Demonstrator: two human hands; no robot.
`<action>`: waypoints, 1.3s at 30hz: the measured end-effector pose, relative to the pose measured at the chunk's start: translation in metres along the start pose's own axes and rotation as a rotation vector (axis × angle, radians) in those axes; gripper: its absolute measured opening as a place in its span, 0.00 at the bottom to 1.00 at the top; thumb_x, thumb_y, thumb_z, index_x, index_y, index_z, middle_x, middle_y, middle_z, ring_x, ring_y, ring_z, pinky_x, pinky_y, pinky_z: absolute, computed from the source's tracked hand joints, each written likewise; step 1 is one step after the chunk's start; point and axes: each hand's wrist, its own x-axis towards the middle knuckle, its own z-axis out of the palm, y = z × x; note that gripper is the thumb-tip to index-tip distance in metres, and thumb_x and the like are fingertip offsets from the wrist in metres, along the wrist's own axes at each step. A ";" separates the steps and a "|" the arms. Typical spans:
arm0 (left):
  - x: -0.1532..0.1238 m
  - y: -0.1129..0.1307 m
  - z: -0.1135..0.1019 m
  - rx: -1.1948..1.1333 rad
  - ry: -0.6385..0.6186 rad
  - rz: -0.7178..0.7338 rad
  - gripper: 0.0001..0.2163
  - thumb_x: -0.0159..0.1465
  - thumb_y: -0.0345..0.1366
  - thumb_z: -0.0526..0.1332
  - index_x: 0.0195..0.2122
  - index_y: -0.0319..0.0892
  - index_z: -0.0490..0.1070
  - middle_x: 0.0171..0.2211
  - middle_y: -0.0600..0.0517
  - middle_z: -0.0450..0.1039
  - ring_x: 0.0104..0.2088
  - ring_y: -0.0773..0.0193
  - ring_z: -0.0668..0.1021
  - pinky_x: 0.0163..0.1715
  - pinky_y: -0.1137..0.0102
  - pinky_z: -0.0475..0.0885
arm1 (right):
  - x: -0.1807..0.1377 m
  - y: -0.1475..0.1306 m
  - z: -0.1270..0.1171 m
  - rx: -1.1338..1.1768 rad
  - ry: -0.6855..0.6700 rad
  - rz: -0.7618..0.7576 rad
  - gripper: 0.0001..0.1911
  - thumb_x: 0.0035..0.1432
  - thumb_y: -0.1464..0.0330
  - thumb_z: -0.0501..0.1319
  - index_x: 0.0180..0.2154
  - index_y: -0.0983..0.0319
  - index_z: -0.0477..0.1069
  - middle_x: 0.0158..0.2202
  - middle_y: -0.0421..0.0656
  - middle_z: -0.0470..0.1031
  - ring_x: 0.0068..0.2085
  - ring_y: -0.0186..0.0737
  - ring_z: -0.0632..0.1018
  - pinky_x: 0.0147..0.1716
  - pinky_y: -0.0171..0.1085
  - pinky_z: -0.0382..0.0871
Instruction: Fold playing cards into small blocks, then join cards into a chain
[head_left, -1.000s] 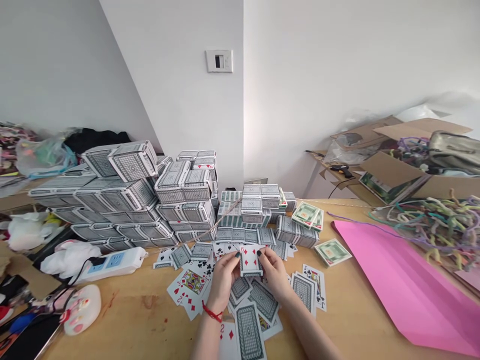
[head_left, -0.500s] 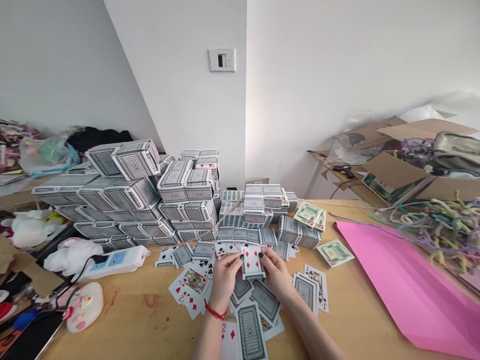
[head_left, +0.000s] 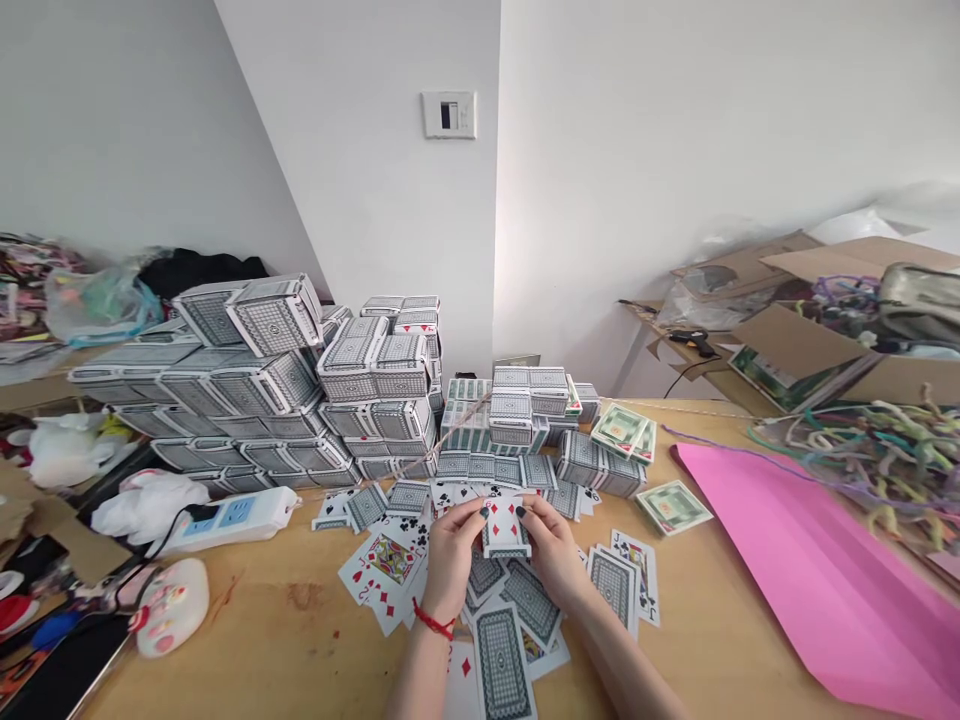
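Between my two hands is a playing card, a six of diamonds with its near edge folded so a strip of the patterned back shows. My left hand pinches its left side, thumb on top. My right hand pinches the right side the same way. Under and around them lie loose playing cards, some face up and some back up. Behind the hands stands a row of folded cards. The fingers beneath the held card are hidden.
Blocks built of folded cards are stacked at the back left, with smaller ones at the centre. Card packs lie to the right beside a pink sheet. A white power strip is at left; a cardboard box stands at right.
The view has shifted very slightly. Both hands keep their pinch on the card; its upper edge now appears bent a little toward me.
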 end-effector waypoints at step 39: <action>-0.007 0.013 0.006 0.323 -0.135 0.174 0.15 0.53 0.35 0.58 0.42 0.41 0.70 0.40 0.47 0.71 0.39 0.60 0.72 0.38 0.69 0.67 | -0.001 0.000 -0.001 -0.555 0.004 -0.204 0.20 0.54 0.52 0.51 0.22 0.61 0.60 0.19 0.36 0.57 0.23 0.33 0.59 0.23 0.32 0.53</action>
